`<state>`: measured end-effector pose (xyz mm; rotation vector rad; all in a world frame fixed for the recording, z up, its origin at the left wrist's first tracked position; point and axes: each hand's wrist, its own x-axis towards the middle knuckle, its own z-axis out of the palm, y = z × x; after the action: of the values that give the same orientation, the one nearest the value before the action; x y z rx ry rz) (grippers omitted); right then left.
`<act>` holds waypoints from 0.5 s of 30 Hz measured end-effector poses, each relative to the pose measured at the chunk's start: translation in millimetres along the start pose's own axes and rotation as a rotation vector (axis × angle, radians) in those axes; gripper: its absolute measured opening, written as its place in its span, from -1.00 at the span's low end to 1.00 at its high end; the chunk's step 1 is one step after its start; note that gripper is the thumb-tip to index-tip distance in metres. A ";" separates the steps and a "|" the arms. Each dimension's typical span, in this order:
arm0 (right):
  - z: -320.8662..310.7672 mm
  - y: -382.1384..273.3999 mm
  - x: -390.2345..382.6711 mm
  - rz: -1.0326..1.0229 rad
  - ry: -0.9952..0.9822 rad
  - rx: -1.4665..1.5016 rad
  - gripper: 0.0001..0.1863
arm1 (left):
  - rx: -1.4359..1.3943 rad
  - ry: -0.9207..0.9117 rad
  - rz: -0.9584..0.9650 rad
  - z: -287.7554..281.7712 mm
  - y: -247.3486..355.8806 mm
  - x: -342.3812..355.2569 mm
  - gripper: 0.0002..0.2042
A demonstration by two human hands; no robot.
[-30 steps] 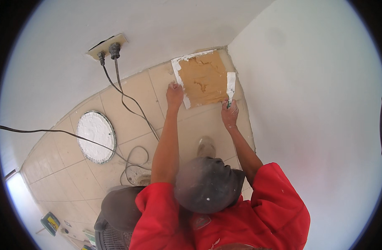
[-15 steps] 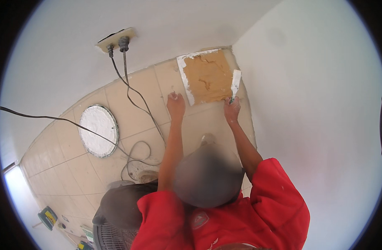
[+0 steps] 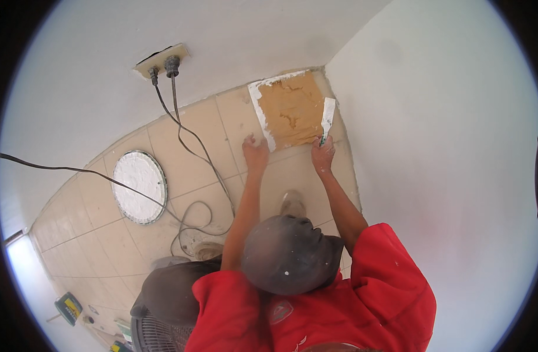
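My right hand [image 3: 323, 155] is closed round the handle of a putty knife [image 3: 327, 115], whose blade is coated white and points up and away. That blade lies over the right edge of a brown sheet [image 3: 292, 111] on the tiled floor. White filler-like material runs along the sheet's left and far edges, and cracks or creases mark its surface. Beside the sheet's near left corner is my left hand [image 3: 255, 154], with fingers partly bent and apart and nothing visible in them. Both forearms reach forward on either side of my knee.
On the left lies a round tub [image 3: 140, 186] full of white paste, crossed by a dark cable [image 3: 96, 171]. Two plugs sit in a wall socket [image 3: 162, 60]. A fan [image 3: 157, 333] stands at lower left. White walls meet at the far right corner.
My left hand has shifted slightly right and nearer, its fingers loosening from a closed pose. The right hand and putty knife have moved a little left. My knee has shifted too.
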<state>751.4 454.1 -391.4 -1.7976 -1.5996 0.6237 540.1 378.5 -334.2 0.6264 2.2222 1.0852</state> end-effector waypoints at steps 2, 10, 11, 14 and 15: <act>3.3 -3.9 -4.1 -0.033 0.018 0.009 -0.79 | -0.066 -0.013 -0.038 3.2 -2.8 -0.4 -0.40; 0.5 -1.6 -7.1 -0.022 0.028 -0.043 -0.78 | -0.074 -0.038 -0.011 11.3 5.1 -6.0 -0.39; -0.9 -1.3 -8.7 -0.023 0.031 -0.045 -0.78 | -0.070 -0.038 -0.005 11.6 5.0 -6.2 -0.39; -6.5 -2.6 -9.6 -0.023 0.001 -0.025 -0.79 | -0.084 -0.041 -0.007 13.0 5.3 -7.5 -0.39; -7.0 -4.3 -11.1 -0.032 -0.003 -0.021 -0.79 | -0.087 -0.039 0.006 12.0 2.7 -7.0 -0.40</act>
<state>751.8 442.3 -384.2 -1.7833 -1.6398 0.5973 553.7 382.1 -336.0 0.6116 2.1292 1.1562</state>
